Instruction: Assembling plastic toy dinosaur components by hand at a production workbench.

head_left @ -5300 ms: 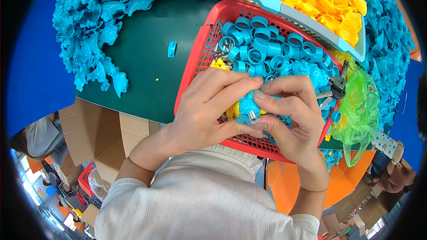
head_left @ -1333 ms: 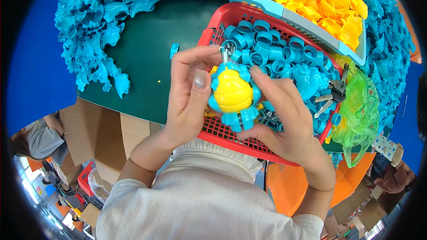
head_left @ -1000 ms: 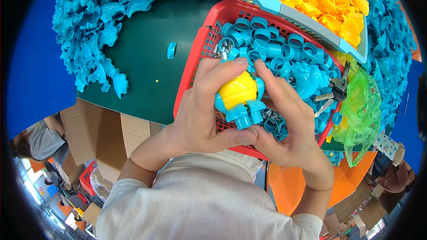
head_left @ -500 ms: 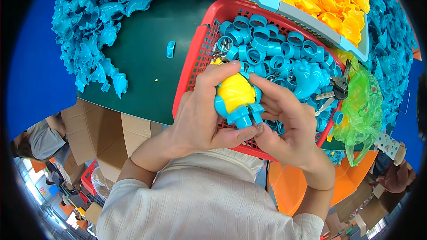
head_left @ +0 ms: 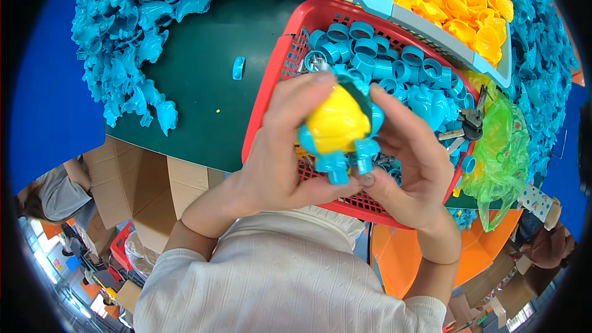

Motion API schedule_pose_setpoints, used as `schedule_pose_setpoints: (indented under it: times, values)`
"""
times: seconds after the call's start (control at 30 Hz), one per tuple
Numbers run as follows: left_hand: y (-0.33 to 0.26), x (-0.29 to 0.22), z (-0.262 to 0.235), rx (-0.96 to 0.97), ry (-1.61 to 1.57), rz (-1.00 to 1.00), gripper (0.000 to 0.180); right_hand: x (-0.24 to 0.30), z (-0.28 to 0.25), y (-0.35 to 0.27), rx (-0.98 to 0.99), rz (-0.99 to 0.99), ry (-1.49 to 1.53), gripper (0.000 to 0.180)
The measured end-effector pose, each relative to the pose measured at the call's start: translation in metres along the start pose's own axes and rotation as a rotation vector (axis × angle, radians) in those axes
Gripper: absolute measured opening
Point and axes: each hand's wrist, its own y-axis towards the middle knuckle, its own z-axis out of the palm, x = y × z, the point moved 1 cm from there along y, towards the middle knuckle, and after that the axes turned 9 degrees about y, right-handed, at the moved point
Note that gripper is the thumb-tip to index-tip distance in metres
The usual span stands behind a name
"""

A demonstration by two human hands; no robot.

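Note:
Between my hands, over the red basket [head_left: 259, 111], is a small plastic toy figure [head_left: 338, 120] with a yellow rounded front and teal sides and feet. My left hand [head_left: 280, 148] wraps its left side, thumb under the teal feet. My right hand [head_left: 413, 160] grips the teal edge on the other side, fingertips at the top right and thumb by the feet. A dark gap shows between the yellow part and the teal part at the upper right. Below the hands the basket holds many teal rings [head_left: 364, 46], and a teal curved shell [head_left: 428, 105] lies on them.
A grey-blue basket [head_left: 394, 9] of yellow-orange shells stands behind. Heaps of teal shells lie left [head_left: 123, 31] and right [head_left: 542, 68]. Keys [head_left: 472, 124] and a green plastic bag [head_left: 499, 148] sit at the basket's right. One teal ring piece [head_left: 238, 68] lies on the dark green tabletop [head_left: 203, 105].
The toy has turned and come up slightly, so its yellow front looks larger and a dark gap at the upper right is wider. Both hands have shifted slightly with it.

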Motion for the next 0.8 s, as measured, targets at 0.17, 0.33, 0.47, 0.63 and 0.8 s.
schedule_pose_setpoints:
  times: [0.17, 0.33, 0.47, 0.63, 0.8]
  values:
    - [-0.003, 0.000, -0.001, 0.168, -0.159, -0.147, 0.092, 0.003, -0.002, -0.001, -0.059, -0.018, -0.089, 0.062]
    - [0.001, -0.005, 0.000, -0.030, -0.377, -0.151, 0.082, 0.004, -0.004, -0.002, -0.074, -0.076, -0.172, 0.060]
    - [0.004, -0.007, -0.003, -0.009, -0.229, -0.078, 0.076, 0.004, -0.004, -0.003, -0.064, -0.087, -0.165, 0.059]
    - [0.005, 0.001, 0.001, 0.022, -0.174, -0.038, 0.071, 0.008, 0.004, -0.001, -0.108, 0.118, 0.333, 0.052]
    - [0.009, -0.001, -0.002, 0.047, -0.219, 0.068, 0.060, -0.002, -0.006, 0.002, -0.092, 0.046, 0.298, 0.031]
